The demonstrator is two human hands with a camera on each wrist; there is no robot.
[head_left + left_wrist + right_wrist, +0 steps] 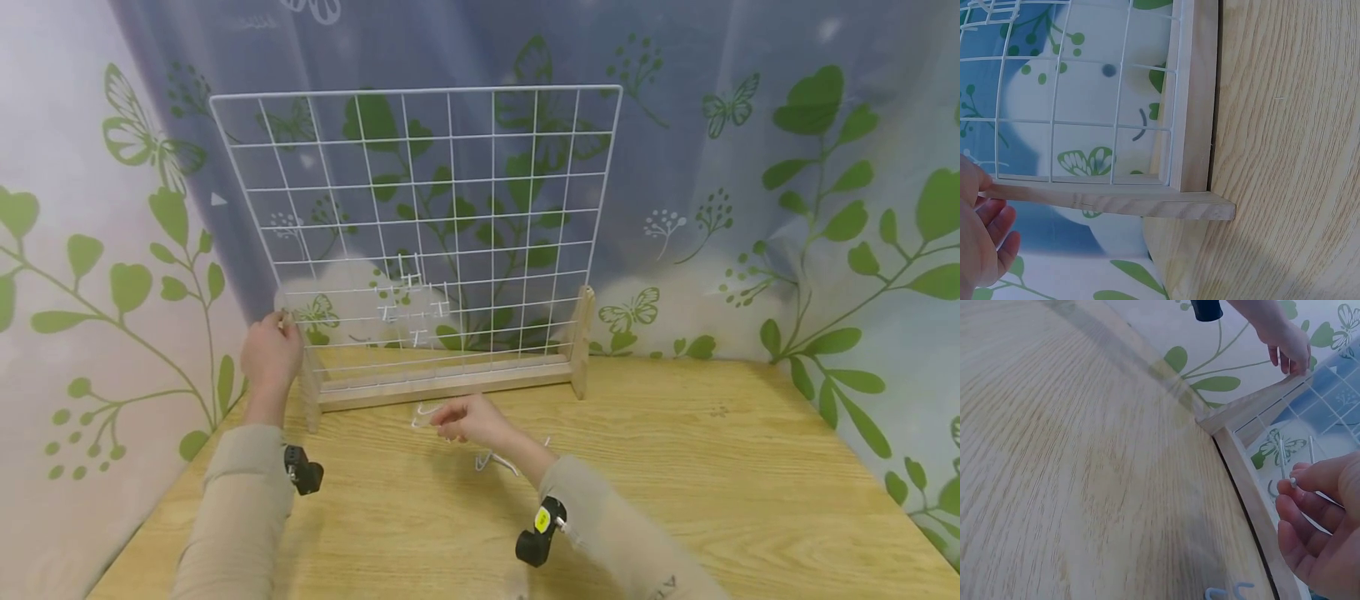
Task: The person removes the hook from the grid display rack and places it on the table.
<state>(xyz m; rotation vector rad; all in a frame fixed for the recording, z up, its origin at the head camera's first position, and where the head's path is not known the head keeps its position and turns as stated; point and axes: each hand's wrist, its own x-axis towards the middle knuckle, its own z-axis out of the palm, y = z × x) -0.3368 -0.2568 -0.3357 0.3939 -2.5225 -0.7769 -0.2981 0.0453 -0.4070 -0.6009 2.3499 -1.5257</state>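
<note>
A white wire grid panel (416,91) stands upright in a wooden base (450,384). At the grid's left side my left hand (272,352) holds the upper end of the base's left upright (1116,202) between thumb and fingers. My right hand (474,419) pinches a white wire hook (426,411) by one end, in front of the base's crossbar. Its two prongs point away from the fingertips in the right wrist view. Several white hooks (408,278) hang on the grid's lower middle.
More loose white hooks (495,459) lie on the wood-grain table (712,475), partly behind the right forearm. The base's right upright (581,343) holds the grid's other side. A curtain (697,292) with leaf and butterfly prints hangs close behind.
</note>
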